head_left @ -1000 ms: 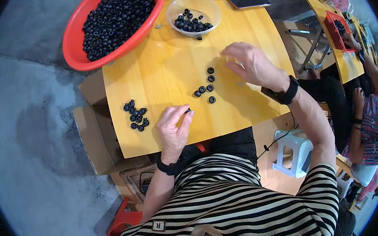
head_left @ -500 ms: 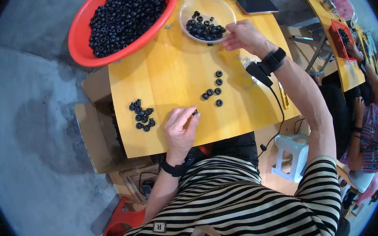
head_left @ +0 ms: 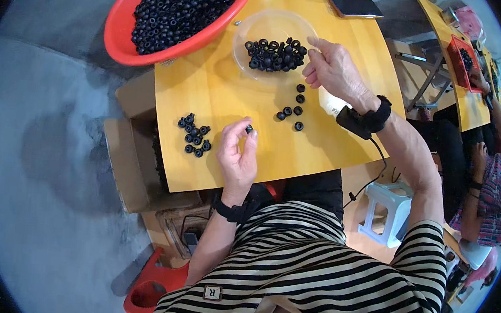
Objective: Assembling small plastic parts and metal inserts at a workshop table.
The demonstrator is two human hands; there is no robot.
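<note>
Fingers of the left hand (head_left: 237, 155) pinch one small black rubber ring (head_left: 249, 129) above the yellow wooden surface (head_left: 220, 94). The right hand (head_left: 335, 74), fingers loosely curled and empty, hovers at the clear plastic bowl (head_left: 273, 27) of black rings; loose rings (head_left: 293, 109) lie just below it.

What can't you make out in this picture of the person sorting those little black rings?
- Head view: whether the right hand at the clear bowl grips a ring; its fingers curl over.
- The exact shape of the small black ring pinched by the left hand: too small.
- The red basin: its top is cut off by the edge.
</note>
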